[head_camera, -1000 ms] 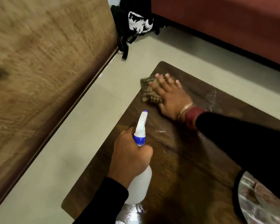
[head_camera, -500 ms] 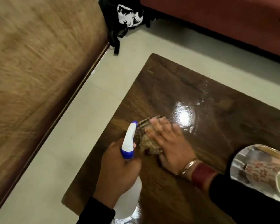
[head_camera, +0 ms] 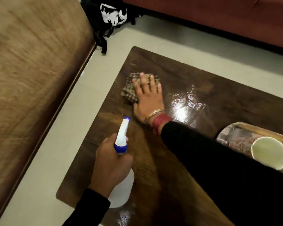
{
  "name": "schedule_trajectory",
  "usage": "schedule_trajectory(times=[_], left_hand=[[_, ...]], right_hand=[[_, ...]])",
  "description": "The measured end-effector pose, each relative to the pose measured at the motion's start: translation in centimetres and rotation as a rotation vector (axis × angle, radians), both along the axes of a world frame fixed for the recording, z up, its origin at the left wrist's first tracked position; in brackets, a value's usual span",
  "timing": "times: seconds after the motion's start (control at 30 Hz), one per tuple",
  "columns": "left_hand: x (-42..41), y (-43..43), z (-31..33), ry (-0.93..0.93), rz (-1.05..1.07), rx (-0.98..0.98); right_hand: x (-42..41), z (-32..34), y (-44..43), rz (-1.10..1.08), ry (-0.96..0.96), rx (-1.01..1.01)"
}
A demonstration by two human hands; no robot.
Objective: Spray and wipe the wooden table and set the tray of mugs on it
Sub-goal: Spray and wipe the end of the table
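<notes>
The dark wooden table (head_camera: 219,82) fills the middle of the view, its top wet and shiny right of centre. My right hand (head_camera: 148,95) lies flat with fingers spread, pressing a checked cloth (head_camera: 131,88) onto the far left part of the tabletop. My left hand (head_camera: 111,163) grips a white spray bottle (head_camera: 122,190) with a blue collar; the bottle stands at the near left edge with its nozzle pointing away. At the right edge a patterned tray (head_camera: 225,134) holds a floral mug (head_camera: 268,152) lying on its side, partly hidden by my right sleeve.
A brown wooden panel (head_camera: 31,79) runs along the left, with a strip of pale floor tiles (head_camera: 55,144) between it and the table. A black-and-white bag (head_camera: 111,15) lies on the floor at the back. A red-brown sofa (head_camera: 219,18) spans the far side.
My right hand slid the cloth from the near middle of the table back toward the far left part. The spray bottle stays in my left hand at the near edge.
</notes>
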State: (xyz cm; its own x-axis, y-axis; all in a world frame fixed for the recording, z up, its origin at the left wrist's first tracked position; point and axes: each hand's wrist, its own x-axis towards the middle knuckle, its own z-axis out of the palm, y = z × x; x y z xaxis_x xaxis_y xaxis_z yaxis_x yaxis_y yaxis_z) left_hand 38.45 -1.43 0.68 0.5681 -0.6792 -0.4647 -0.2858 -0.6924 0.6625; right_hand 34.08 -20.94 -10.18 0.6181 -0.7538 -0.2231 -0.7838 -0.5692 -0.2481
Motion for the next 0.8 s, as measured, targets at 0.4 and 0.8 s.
schedule_trajectory(times=[0.4,0.8], left_hand=[[-0.4,4.0,0.8,-0.024,-0.042,-0.070],[-0.3,8.7,1.1,-0.160,-0.022,-0.146]], right_hand=[[-14.5,0.0,10.3,-0.297,0.080,0.031],[-12.1,0.2,27.4,-0.090,-0.011,0.059]])
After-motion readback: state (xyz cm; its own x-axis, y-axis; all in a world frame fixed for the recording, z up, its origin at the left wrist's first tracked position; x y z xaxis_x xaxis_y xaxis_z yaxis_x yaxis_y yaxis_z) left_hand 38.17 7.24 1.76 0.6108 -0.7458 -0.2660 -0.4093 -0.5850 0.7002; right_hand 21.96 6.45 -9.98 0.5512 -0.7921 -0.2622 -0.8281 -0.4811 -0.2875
